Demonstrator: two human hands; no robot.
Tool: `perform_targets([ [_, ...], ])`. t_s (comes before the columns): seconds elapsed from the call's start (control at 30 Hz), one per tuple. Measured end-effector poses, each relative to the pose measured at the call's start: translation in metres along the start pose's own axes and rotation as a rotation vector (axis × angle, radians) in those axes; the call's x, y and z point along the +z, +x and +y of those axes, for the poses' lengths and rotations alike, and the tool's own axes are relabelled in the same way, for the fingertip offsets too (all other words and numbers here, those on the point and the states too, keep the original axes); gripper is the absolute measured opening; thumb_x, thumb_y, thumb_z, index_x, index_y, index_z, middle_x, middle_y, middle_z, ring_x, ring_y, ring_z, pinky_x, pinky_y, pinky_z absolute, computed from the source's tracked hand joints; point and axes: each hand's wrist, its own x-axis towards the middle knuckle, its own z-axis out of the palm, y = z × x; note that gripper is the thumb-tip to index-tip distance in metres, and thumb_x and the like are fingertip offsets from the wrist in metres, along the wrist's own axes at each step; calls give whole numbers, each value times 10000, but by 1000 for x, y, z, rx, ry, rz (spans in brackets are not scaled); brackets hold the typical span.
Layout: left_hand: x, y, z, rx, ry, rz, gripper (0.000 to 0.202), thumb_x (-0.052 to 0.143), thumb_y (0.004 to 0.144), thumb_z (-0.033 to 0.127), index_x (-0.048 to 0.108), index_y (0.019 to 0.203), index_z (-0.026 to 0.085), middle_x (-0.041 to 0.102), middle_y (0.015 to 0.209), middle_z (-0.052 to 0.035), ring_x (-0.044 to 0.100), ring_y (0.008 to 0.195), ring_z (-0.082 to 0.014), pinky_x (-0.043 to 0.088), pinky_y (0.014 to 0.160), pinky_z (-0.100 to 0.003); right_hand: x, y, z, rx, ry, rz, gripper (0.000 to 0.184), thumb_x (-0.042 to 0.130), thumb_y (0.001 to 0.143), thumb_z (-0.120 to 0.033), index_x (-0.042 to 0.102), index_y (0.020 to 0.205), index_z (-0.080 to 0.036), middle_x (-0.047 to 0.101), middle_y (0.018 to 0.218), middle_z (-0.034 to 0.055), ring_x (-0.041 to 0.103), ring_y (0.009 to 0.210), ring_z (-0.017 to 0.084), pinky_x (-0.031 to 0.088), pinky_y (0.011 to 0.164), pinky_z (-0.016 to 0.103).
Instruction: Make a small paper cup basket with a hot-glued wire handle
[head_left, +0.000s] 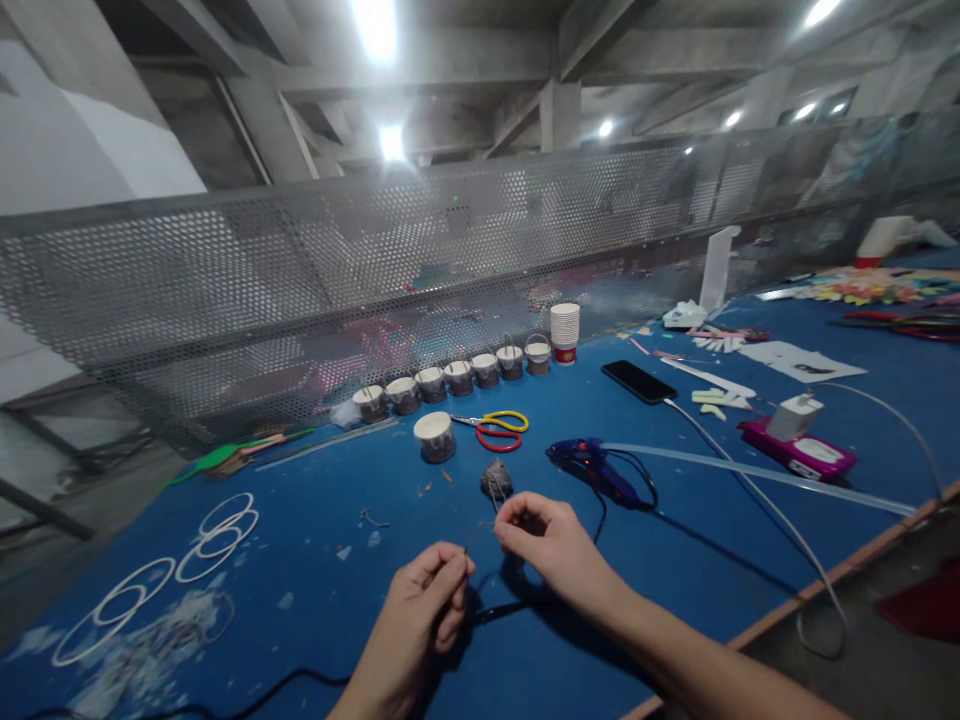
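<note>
Over the blue table, my left hand (435,598) is closed in a pinch on a thin greyish strand of yarn. Just to its right, my right hand (555,548) pinches the same strand, and a short length spans the gap between the hands. A small dark grey ball of yarn (496,479) lies right beyond my fingers, with strands running from it toward my right hand. Behind it are scissors (501,430) with one yellow and one red handle, lying beside a small grey-wrapped cup (434,438) with a white top.
A row of similar wrapped cups (458,378) lines the mesh partition (420,270), beside stacked paper cups (565,330). To the right lie a blue glue gun (600,470), a phone (638,381) and a pink power strip (799,447). White rings (135,590) and scraps are at left.
</note>
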Motion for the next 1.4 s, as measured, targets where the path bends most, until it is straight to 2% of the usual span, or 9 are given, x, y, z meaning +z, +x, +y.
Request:
perform_targets([
  [0.2, -2, 4, -3, 21, -38, -37, 332, 660, 701, 479, 596, 720, 154, 490, 466, 52, 345, 318, -26, 236, 320, -142, 2, 1, 2, 26, 5, -9, 117, 603, 690, -274, 599, 663, -160, 521, 573, -29, 453, 552, 104, 367, 548, 224],
  [0.37, 0, 5, 1, 26, -159, -54, 252, 668, 735, 375, 604, 695, 134, 648, 676, -35, 510, 394, -57, 398, 380, -165, 7, 1, 9, 102, 8, -59, 119, 589, 683, -259, 591, 632, -151, 550, 572, -15, 465, 543, 104, 357, 544, 233],
  [0.5, 1, 3, 6, -9, -298, -77, 186, 694, 725, 282, 613, 667, 124, 672, 837, -85, 612, 607, -115, 491, 481, -183, 12, 1, 20, 143, 37, -144, 149, 595, 677, -274, 563, 605, -148, 549, 558, -15, 457, 525, 99, 342, 530, 232],
  [0.6, 3, 1, 8, -28, -343, -75, 158, 728, 693, 248, 640, 689, 117, 676, 832, -79, 624, 662, -115, 524, 616, -191, 13, 0, 25, 163, 28, -162, 178, 620, 670, -306, 568, 621, -144, 546, 577, -17, 460, 532, 99, 341, 527, 230],
  [0.7, 5, 0, 9, 6, -303, -24, 168, 750, 665, 254, 660, 683, 113, 677, 798, -67, 633, 707, -124, 514, 692, -190, 9, -4, 20, 56, -77, -126, 158, 625, 679, -302, 617, 709, -147, 596, 680, 12, 526, 643, 138, 393, 599, 252],
  [0.83, 9, 0, 9, 72, -193, 48, 240, 757, 636, 334, 684, 693, 113, 686, 803, -73, 631, 701, -136, 502, 711, -214, 7, -7, 8, -145, -204, 57, 128, 610, 700, -249, 655, 796, -178, 608, 847, 27, 545, 744, 151, 413, 674, 260],
  [0.97, 10, 0, 5, 125, -88, 82, 245, 736, 645, 368, 678, 685, 134, 675, 711, -39, 627, 671, -143, 492, 698, -232, 15, -2, 5, -34, -87, 29, 190, 654, 666, -304, 669, 793, -163, 583, 725, -1, 497, 628, 126, 393, 608, 253],
  [1.13, 10, 0, 5, 142, -76, 44, 248, 733, 647, 375, 677, 663, 134, 660, 684, -34, 618, 675, -145, 493, 682, -235, 24, 5, 7, 151, 269, -71, 210, 707, 601, -332, 611, 654, -153, 586, 625, -14, 513, 595, 113, 387, 623, 247],
  [1.4, 11, 2, 2, 33, -218, -25, 186, 752, 633, 282, 670, 640, 115, 669, 708, -50, 634, 681, -139, 503, 740, -247, 23, 8, 8, 150, 340, -41, 199, 697, 581, -277, 547, 518, -163, 531, 535, -35, 456, 529, 94, 352, 582, 232],
])
